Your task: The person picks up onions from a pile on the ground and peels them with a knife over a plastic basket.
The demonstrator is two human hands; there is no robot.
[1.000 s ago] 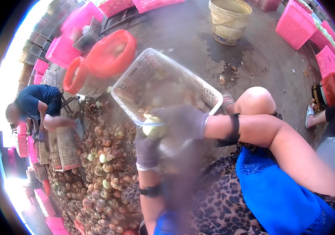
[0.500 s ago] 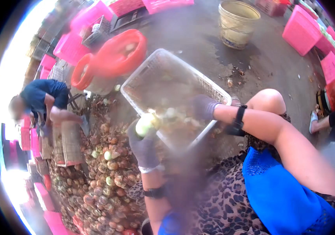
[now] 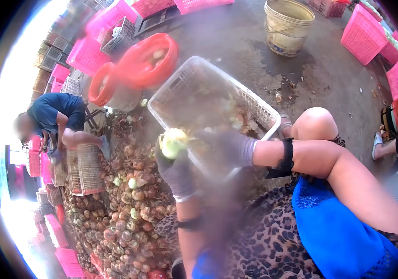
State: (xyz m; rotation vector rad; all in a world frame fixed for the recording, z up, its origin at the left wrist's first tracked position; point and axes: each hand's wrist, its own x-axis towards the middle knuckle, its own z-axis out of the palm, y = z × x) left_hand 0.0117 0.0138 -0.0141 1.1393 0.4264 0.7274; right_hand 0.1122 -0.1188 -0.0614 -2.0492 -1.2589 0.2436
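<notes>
A pale green-white onion (image 3: 173, 143), mostly peeled, is gripped in my gloved left hand (image 3: 175, 174) over the near left rim of a white plastic crate (image 3: 255, 104). My gloved right hand (image 3: 229, 148) reaches in from the right above the crate, its fingers pointing at the onion and close to it. Those fingers are blurred, so whether they touch the onion or hold anything cannot be made out. Peelings and some pale pieces (image 3: 238, 121) lie inside the crate. To the left, a large heap of brown-skinned onions (image 3: 120, 223) covers the ground.
Red-lined tubs (image 3: 148, 60) stand beyond the crate, with a dirty bucket (image 3: 288, 28) farther right. Pink crates (image 3: 364, 35) line both sides. At left a person (image 3: 59, 116) bends beside an upright crate (image 3: 85, 169). Another person's leg (image 3: 394, 146) shows at far right.
My right hand has moved left, from over the crate's right part to close beside the onion. The left hand still holds the onion, now slightly higher. The view has shifted a little.
</notes>
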